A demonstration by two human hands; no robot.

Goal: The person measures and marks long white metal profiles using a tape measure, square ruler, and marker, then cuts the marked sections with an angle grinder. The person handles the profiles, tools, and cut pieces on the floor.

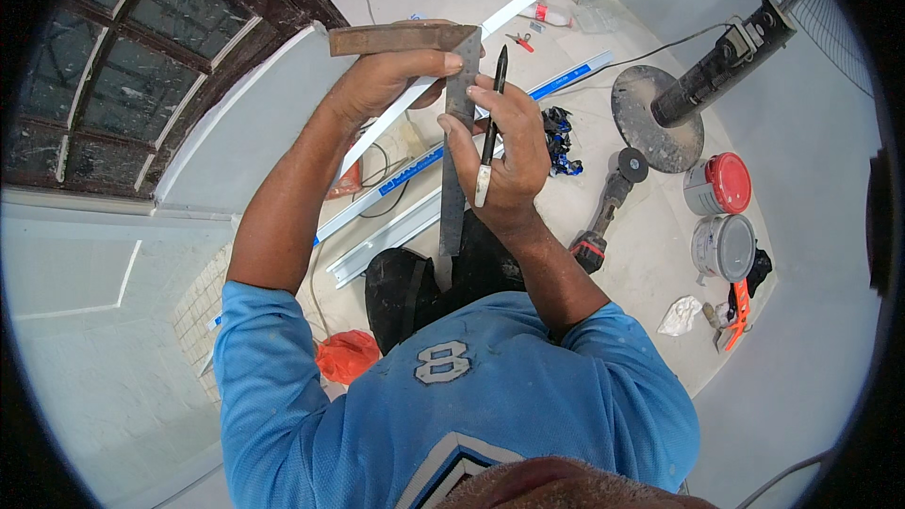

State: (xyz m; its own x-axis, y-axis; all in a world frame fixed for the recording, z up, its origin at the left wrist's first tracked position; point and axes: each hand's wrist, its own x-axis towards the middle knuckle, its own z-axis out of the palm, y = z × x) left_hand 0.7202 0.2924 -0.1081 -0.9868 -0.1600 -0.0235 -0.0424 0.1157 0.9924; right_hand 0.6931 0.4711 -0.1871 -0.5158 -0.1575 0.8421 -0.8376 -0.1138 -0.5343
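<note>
My left hand [391, 80] closes around a narrow white strip [388, 121] and the brown stock of a carpenter's square [401, 39]. The strip slants from lower left to upper right, behind the square's grey metal blade [453, 184], which points down toward my body. In my right hand [517, 155] is a black marker pen [490, 127] with a white end, held nearly upright. The right thumb and fingertips touch the blade's edge. Part of the strip is hidden behind my left fingers and the blade.
Blue-and-white strips [403, 177] and a white channel [377, 245] lie on the floor below. To the right are an angle grinder [608, 207], a fan base [639, 99], a red-lidded bucket [728, 184] and a clear-lidded tub [735, 247]. A dark-framed window [160, 47] stands left.
</note>
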